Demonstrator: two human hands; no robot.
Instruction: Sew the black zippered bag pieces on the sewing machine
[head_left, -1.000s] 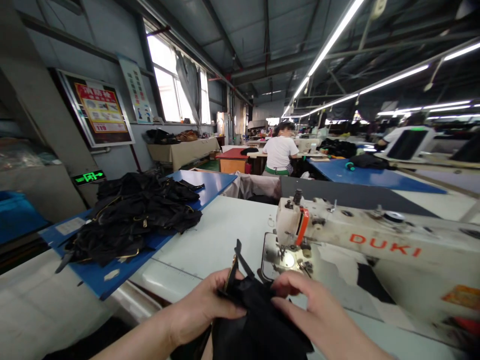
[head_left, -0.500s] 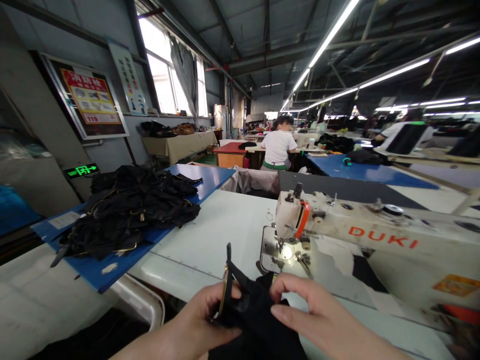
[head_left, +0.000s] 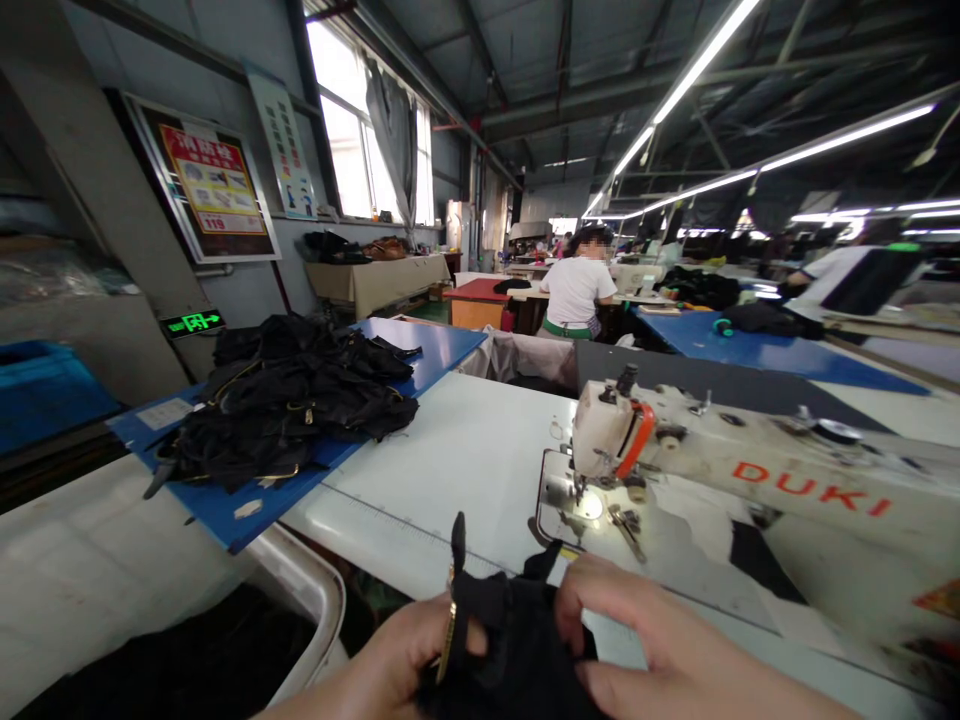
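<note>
A black fabric piece (head_left: 517,640) with a gold-toothed zipper (head_left: 448,640) along its left edge is held between my two hands, low in the view. My left hand (head_left: 409,650) is closed on the zipper side, its thumb partly behind the cloth. On the other side my right hand (head_left: 637,640) grips the fabric's right edge with bent fingers; some fingertips are hidden in the cloth. A narrow dark strip end sticks up above my left hand. Just beyond my right hand stands a sewing machine (head_left: 607,430), its lamp lit over the needle plate.
Black zippered pieces (head_left: 292,400) lie heaped on a blue board (head_left: 442,360) at left. A pale bin (head_left: 330,600) with dark cloth inside stands at lower left. A pale worktable (head_left: 465,430) spreads ahead. A person in a white shirt (head_left: 576,290) sits farther off.
The view has swung slightly left, so the surroundings appear farther right. My right fingers have curled further into the fabric, and the cloth's top edge sits differently between my hands.
</note>
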